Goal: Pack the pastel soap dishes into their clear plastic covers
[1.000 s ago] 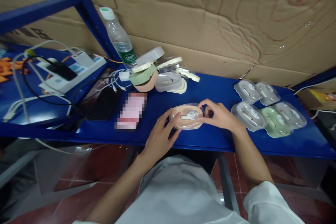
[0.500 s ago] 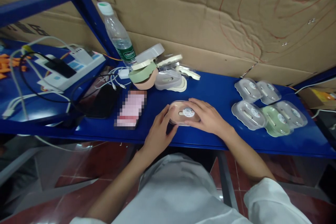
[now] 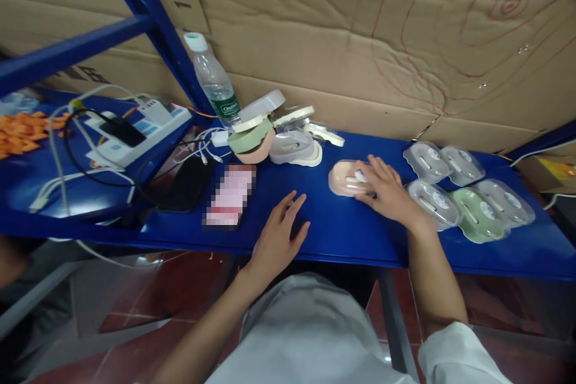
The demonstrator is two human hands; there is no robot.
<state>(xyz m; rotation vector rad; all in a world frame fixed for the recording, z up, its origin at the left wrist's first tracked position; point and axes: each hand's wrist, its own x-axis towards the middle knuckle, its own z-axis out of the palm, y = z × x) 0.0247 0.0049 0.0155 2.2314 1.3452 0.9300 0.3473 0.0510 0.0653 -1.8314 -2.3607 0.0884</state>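
My right hand (image 3: 384, 186) grips the right end of a peach soap box (image 3: 342, 177) with a clear lid and a white round label, partly under my fingers. Its left end sticks out over the blue tabletop. My left hand (image 3: 279, 231) hovers at the front middle of the table, fingers apart, holding nothing. Right of my right hand stand several similar boxes: grey ones, such as the grey soap box (image 3: 433, 204), and a green soap box (image 3: 479, 216), each with a clear lid and label.
A loose pile of box parts, with a green tray (image 3: 252, 137) among them, lies at the back beside a water bottle (image 3: 218, 87). Left of my hands lie a phone (image 3: 230, 195), a dark flat object (image 3: 182, 183) and a power strip (image 3: 139, 135) with tangled cables. Cardboard (image 3: 315, 30) walls the back.
My right hand has carried the peach soap box to the right, toward the grouped boxes. My left hand has let go of it and stays near its former place. The view has shifted slightly.
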